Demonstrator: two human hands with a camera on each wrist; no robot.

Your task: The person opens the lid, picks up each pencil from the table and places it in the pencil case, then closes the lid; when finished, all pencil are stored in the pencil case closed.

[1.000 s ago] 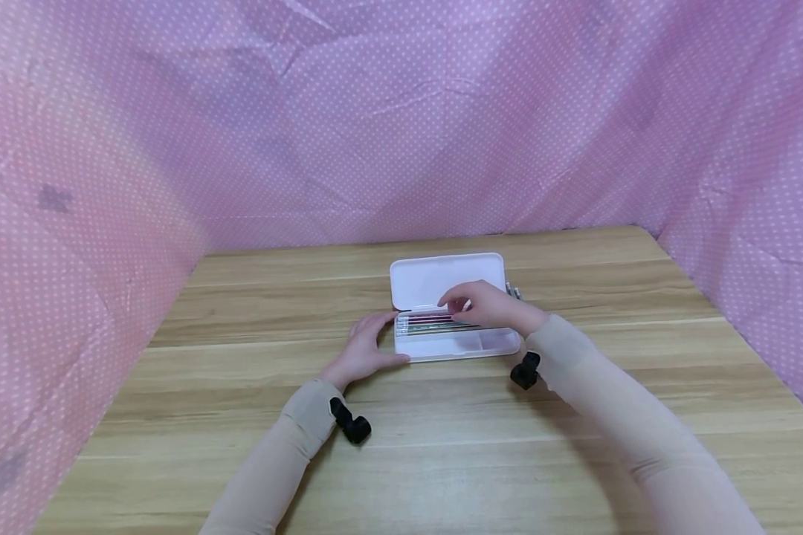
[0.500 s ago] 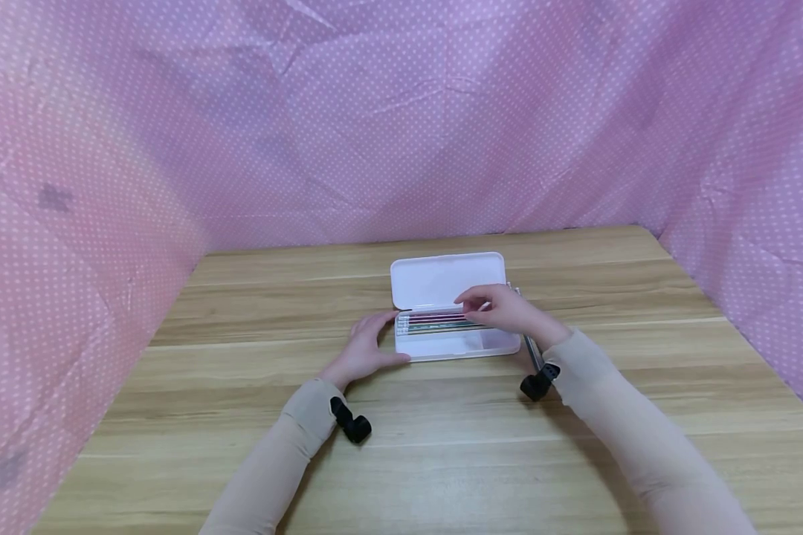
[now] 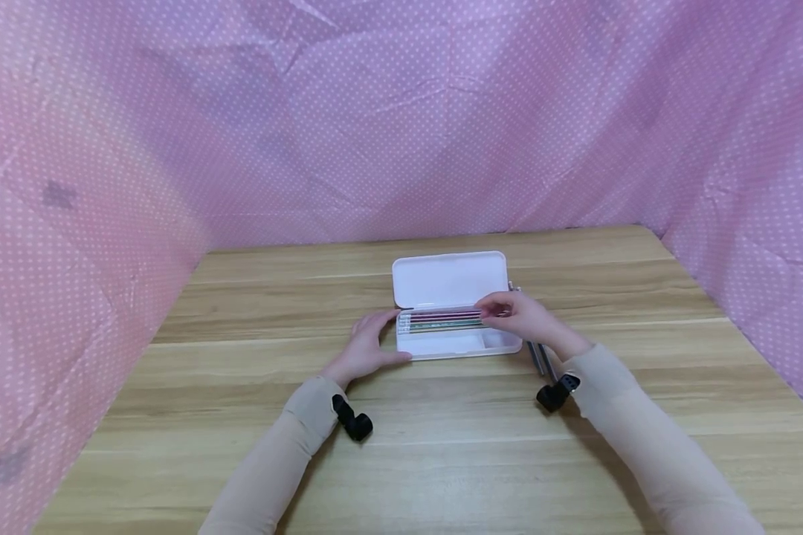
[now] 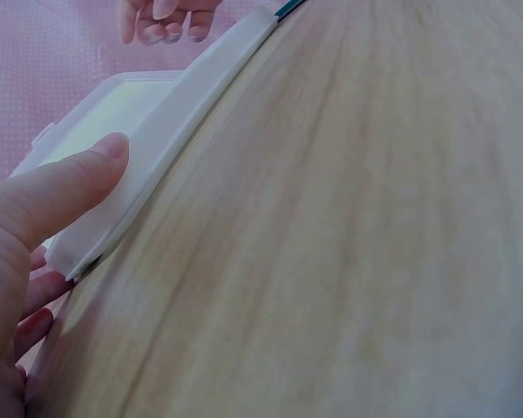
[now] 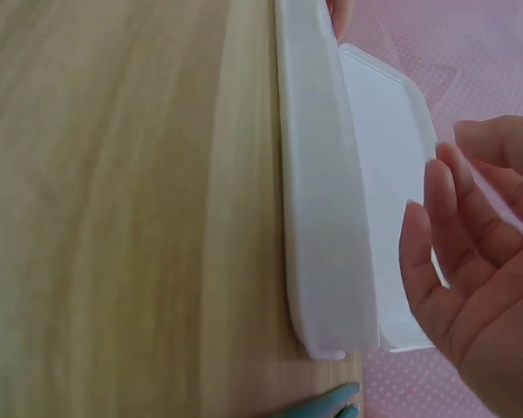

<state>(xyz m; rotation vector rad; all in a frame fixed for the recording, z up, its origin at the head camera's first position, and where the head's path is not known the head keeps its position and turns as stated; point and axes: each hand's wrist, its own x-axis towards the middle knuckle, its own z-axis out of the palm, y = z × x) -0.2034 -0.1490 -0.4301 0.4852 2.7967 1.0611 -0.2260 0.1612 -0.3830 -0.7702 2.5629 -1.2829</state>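
A white pencil case (image 3: 442, 355) lies on the table, its lid (image 3: 450, 279) tipped back. Several pencils (image 3: 444, 322) with white ends lie side by side in the rear compartment; a divider splits the front part. My left hand (image 3: 363, 349) holds the case's left end, thumb along the front wall (image 4: 161, 157) and fingers round the back corner. Over the right end of the pencils hovers my right hand (image 3: 518, 313), fingers loosely bent. In the right wrist view this hand (image 5: 497, 252) has nothing between thumb and fingers, and hides the pencils' right ends in the head view.
Just right of the case lie two dark pencils (image 3: 535, 358), partly under my right wrist; their teal shafts (image 5: 318, 405) show low in the right wrist view. The wooden table (image 3: 442, 461) is bounded by a pink dotted cloth (image 3: 401, 148) behind and at both sides.
My right hand has drifted right along the pencils, uncovering more of them and the two pencils beside the case. My left hand stays at the case's left end.
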